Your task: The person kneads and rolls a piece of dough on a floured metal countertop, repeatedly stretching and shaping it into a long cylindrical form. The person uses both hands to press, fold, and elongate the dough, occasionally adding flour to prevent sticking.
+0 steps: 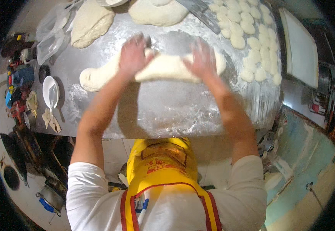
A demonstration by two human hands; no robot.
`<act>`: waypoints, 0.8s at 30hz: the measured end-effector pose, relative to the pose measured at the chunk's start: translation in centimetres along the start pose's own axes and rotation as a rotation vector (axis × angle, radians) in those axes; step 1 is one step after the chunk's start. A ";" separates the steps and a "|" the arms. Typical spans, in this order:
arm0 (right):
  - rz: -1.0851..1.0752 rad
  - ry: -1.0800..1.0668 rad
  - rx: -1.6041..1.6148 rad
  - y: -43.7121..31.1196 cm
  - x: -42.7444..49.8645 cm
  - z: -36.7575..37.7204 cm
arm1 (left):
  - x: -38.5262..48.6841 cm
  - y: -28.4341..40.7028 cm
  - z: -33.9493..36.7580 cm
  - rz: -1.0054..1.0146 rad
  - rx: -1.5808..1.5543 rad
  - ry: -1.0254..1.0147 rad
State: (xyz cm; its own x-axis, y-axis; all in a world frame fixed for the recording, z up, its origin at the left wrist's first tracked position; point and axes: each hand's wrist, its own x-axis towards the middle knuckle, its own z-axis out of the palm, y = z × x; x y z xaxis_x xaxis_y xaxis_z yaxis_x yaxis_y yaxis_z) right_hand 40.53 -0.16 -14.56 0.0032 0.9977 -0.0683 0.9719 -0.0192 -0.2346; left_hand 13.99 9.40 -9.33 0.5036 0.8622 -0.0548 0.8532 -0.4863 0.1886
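A long, thick log of pale dough [164,68] lies crosswise on the floured metal worktable [173,101]. My left hand [134,56] presses flat on the log left of its middle, the thumb spread toward the right. On the right part of the log rests my right hand [200,59], its fingers apart and blurred by motion. Neither hand is closed around the dough. The log's rounded left end sticks out well past my left hand, while its right end shows just beyond my right hand.
Two larger dough masses [92,24] [157,13] lie at the far side. Beside them is a flat metal blade [200,14]. Several small dough pieces [261,52] cover the right side. A white bowl [51,92] and a clear plastic bag [50,37] sit at the left.
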 end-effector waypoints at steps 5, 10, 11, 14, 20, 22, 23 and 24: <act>-0.008 -0.086 0.143 1.0 1.6 -4.7 | 0.4 0.2 -2.8 0.241 -0.123 -0.212; 0.092 -0.298 0.121 -3.1 1.9 -8.5 | 0.6 2.2 -4.7 0.181 -0.141 -0.480; 0.015 -0.223 0.054 -4.3 3.1 -8.2 | 1.9 2.5 -4.9 0.144 -0.176 -0.392; -0.195 0.114 -0.139 -7.3 2.5 -5.0 | -0.4 2.0 -3.5 0.256 -0.114 -0.018; -0.115 -0.152 -0.029 -5.6 -14.6 -2.0 | -14.2 -1.7 -1.9 0.183 0.006 -0.210; -0.115 -0.232 -0.113 -2.2 -13.6 -0.4 | -11.8 -4.0 -0.1 0.258 0.036 -0.222; -0.121 -0.241 -0.116 -0.4 -11.2 0.5 | -8.9 -4.8 0.8 0.232 0.064 -0.131; -0.118 -0.086 -0.083 1.5 -8.4 0.9 | -5.3 -5.6 1.2 0.164 -0.015 -0.065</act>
State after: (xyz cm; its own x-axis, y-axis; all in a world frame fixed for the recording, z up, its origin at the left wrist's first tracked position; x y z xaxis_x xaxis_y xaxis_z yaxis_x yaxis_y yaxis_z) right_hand 41.77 -8.65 -15.22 -0.1287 0.9833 -0.1283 0.9804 0.1068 -0.1656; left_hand 6.66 7.39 -11.26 0.6439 0.7604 -0.0850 0.7571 -0.6170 0.2149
